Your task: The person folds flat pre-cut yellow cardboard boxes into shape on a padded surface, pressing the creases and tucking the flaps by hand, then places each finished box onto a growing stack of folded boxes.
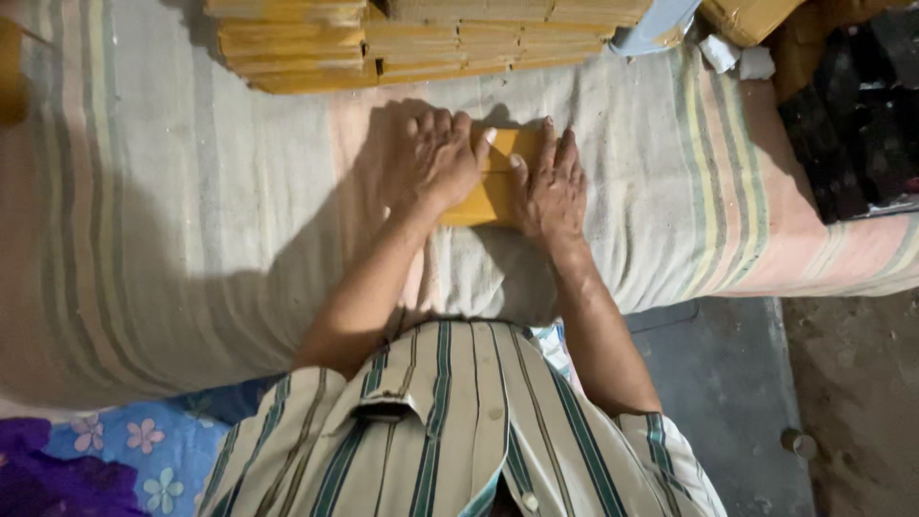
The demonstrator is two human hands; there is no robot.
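Just beyond both hands (498,172) on the yellow envelope (493,196), stacked envelopes (402,43).

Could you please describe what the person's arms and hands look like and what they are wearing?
Both forearms are bare, and the left hand and right hand wear no gloves. The collared shirt is pale with dark green and brown vertical stripes and short sleeves.

Striped cloth-covered bed (191,191): yellow packet (493,196), stacked yellow packets (402,43).

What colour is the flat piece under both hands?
Yellow-ochre; the flat piece shows best in the head view, under the left hand and right hand.
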